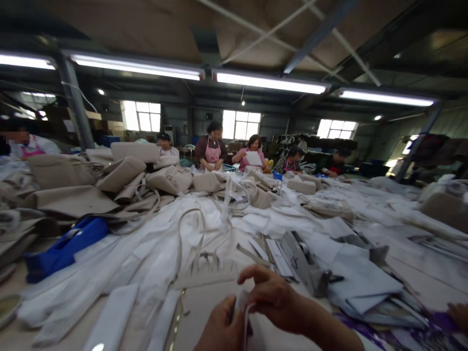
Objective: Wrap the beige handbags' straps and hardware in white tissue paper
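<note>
A thin white strip [240,303], perhaps paper or soft wrapping, stands upright between my hands at the bottom middle. My left hand [220,325] is closed around its lower part, thumb uppermost. From the right, my right hand [272,296] pinches the strip's edge with bent fingers, the index finger arched above it. What lies inside the strip is hidden by my fingers. Under and beyond my hands a beige bag [204,290] lies flat, with a gold-coloured zipper along its left side and a thin strap [180,234] looping away from it.
Beige bags [73,202] are heaped at the left, near a blue tape dispenser [68,248]. White wrapping [146,243] spreads across the table. A grey metal dispenser [303,263] and white sheets [365,278] lie at the right. Several people work across the table; another person's hand [458,314] shows at the right edge.
</note>
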### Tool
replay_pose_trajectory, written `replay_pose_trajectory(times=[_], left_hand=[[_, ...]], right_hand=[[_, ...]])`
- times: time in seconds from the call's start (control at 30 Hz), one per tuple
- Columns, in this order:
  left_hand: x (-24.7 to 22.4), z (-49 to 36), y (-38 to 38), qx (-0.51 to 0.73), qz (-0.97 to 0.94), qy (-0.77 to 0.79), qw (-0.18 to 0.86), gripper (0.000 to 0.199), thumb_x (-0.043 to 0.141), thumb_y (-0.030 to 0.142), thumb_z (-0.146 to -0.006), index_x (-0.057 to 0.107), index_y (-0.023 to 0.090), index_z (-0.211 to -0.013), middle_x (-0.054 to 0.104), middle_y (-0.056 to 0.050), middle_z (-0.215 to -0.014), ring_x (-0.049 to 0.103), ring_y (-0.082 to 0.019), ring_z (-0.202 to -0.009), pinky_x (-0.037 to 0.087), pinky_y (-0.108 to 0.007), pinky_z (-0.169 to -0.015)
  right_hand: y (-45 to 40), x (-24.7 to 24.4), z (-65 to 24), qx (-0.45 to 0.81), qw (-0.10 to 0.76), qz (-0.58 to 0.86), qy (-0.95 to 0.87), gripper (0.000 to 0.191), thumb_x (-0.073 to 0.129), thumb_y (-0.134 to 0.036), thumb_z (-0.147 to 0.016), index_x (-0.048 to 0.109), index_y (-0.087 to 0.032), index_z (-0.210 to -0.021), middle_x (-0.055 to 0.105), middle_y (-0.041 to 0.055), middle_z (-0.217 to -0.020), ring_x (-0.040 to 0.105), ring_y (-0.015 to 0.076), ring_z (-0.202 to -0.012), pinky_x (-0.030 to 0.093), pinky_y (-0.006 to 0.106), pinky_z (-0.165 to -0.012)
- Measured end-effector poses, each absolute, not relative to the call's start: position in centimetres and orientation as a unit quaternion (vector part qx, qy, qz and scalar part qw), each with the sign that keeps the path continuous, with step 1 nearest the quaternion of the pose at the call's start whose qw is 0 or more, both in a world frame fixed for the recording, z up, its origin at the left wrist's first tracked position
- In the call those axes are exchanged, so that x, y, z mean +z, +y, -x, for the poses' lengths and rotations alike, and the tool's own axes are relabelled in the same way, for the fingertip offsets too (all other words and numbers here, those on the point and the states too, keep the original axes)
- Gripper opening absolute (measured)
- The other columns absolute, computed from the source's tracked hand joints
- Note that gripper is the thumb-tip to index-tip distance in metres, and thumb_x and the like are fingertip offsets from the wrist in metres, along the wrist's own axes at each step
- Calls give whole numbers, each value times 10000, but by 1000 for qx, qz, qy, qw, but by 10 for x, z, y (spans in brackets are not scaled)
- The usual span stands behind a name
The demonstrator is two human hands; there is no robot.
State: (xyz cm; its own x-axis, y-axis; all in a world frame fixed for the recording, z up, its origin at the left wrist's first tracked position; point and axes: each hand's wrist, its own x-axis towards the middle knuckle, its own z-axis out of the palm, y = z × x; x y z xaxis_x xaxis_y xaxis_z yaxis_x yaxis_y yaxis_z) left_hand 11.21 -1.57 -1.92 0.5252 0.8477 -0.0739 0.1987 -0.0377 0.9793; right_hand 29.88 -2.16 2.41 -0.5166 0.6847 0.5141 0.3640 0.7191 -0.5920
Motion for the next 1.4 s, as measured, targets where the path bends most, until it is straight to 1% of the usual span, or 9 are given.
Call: replay_pose_trajectory(times=[0.1,0.17,0.37,0.53,0.63,0.77,1.0,1.2,1.4], left_hand=[[-14,-114,-22,296,-684,417,521,391,458,498,-926,594,172,-760,628,-23,-671,556,-161,-615,397,-273,-576],[-12,-113,-22,294,-710,411,491,325,470,416,-928,578,183,-728,626,-17,-663,558,-163,-627,393,-276,-615],[-23,-112,-20,271,-752,359,482,242,399,311,-953,561,188,-821,613,-16,-711,532,-153,-633,383,-273,-626],[-19,-103,-18,251,-741,312,539,183,395,244,-922,562,182,-880,613,-21,-794,534,-153,-698,407,-273,-648],[-14,-101,-19,251,-735,292,559,190,415,287,-921,566,175,-940,622,-29,-847,547,-165,-745,419,-282,-673],[-15,-107,-22,264,-769,351,464,204,470,357,-934,565,182,-891,633,-36,-807,545,-173,-709,383,-291,-663],[-22,-112,-22,266,-778,374,428,270,398,321,-980,542,199,-788,635,-28,-715,553,-166,-645,368,-292,-646],[-24,-112,-22,245,-781,371,438,290,349,377,-996,505,205,-824,630,-28,-732,551,-172,-656,372,-293,-636],[-27,-113,-24,233,-800,375,407,246,381,392,-976,502,194,-896,630,-51,-795,547,-193,-697,377,-308,-650]], right_hand=[[-26,17,-300,220,400,339,-823,134,636,-249,-886,742,-177,-849,607,141,-1191,619,163,-844,517,312,-780],[-24,10,-301,254,404,346,-808,137,636,-257,-890,746,-178,-872,595,141,-1227,625,176,-905,516,333,-826],[-20,-3,-297,372,407,395,-735,127,669,-269,-867,754,-194,-924,660,62,-894,622,167,-852,507,307,-792],[-25,-15,-288,450,457,460,-614,282,710,-256,-802,669,-178,-1070,653,24,-856,605,137,-737,505,268,-670],[-27,-20,-285,404,478,482,-613,233,722,-250,-783,654,-179,-994,644,12,-825,592,132,-716,496,258,-652],[-27,-23,-285,302,475,505,-654,116,673,-239,-832,679,-195,-940,658,18,-818,595,143,-731,492,270,-688],[-25,-17,-299,311,443,411,-733,228,652,-274,-887,709,-202,-1095,663,76,-975,631,179,-905,506,311,-801],[-29,-20,-293,248,489,428,-718,52,661,-207,-868,712,-201,-863,681,70,-961,645,181,-906,508,326,-822],[-37,-29,-280,230,538,479,-654,91,610,-151,-869,652,-192,-801,656,40,-850,617,163,-823,488,308,-769]])
